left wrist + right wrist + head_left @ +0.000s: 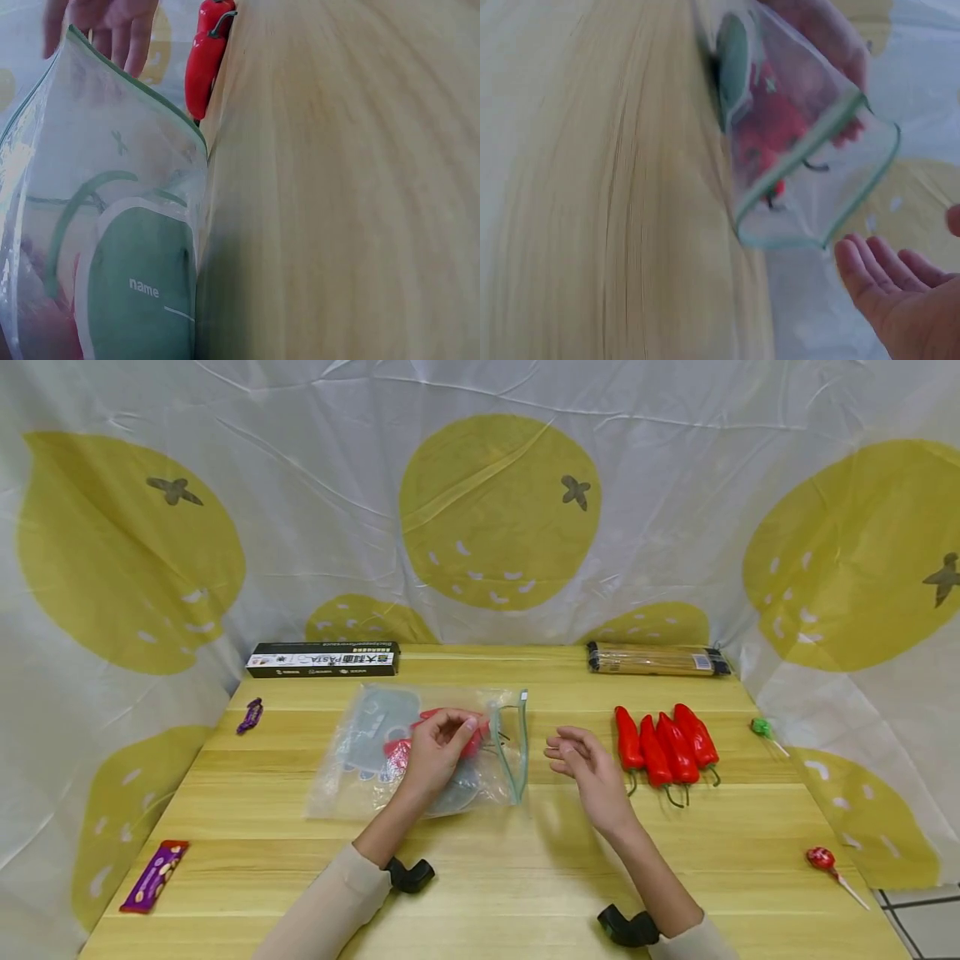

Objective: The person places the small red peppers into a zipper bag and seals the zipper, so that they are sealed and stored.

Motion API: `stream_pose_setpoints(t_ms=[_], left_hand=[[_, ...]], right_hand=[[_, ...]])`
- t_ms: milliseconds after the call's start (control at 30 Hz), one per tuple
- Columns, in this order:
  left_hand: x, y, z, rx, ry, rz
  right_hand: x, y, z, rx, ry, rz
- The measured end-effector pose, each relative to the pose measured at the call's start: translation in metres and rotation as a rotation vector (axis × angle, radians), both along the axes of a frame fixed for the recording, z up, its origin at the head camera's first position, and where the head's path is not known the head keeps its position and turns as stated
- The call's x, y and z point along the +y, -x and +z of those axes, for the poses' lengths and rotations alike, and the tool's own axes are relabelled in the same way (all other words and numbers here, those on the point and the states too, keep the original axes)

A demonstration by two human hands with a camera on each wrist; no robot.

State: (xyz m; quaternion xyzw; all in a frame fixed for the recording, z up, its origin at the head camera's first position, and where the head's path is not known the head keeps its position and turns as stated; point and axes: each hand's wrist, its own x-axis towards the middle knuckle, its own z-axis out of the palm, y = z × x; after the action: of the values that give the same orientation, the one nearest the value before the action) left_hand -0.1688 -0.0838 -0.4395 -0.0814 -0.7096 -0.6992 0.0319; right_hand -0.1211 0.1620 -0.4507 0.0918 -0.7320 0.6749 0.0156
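Observation:
A clear zip bag (337, 789) with a green-edged mouth lies mid-table, printed with a pale green figure. Inside it are red chili peppers (772, 124), seen through the film, their stems toward the mouth. My left hand (438, 756) pinches the upper film near the mouth, which gapes in the right wrist view. My right hand (600, 781) hovers to the right of the mouth, fingers relaxed and holding nothing. Several more red chili peppers (678, 752) lie in a row to its right, stems toward me.
At the back stand a pasta box (322, 660) on the left and a packet of spaghetti-like sticks (656, 659) on the right. A small purple candy (251, 716) and a purple bar (155, 877) lie left. Green (762, 727) and red (821, 859) lollipops lie right.

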Motion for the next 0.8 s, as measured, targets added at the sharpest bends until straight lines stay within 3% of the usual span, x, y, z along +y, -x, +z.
stream_pose_setpoints(t_ms=[233,400,533,800], left_hand=[[0.000,-0.001,0.001,0.001,0.004,-0.006],[0.000,0.000,0.001,-0.012,0.014,-0.019],[-0.001,0.002,-0.001,-0.016,0.034,-0.020],[-0.003,0.014,-0.028,0.007,0.026,-0.013]], right_hand=[[0.054,-0.014,-0.002,-0.028,-0.356,-0.301],[0.082,-0.025,-0.008,-0.123,-0.622,-0.426],[0.091,-0.029,-0.016,-0.182,-0.727,-0.429],[0.091,-0.022,-0.027,-0.221,-0.764,-0.368]])
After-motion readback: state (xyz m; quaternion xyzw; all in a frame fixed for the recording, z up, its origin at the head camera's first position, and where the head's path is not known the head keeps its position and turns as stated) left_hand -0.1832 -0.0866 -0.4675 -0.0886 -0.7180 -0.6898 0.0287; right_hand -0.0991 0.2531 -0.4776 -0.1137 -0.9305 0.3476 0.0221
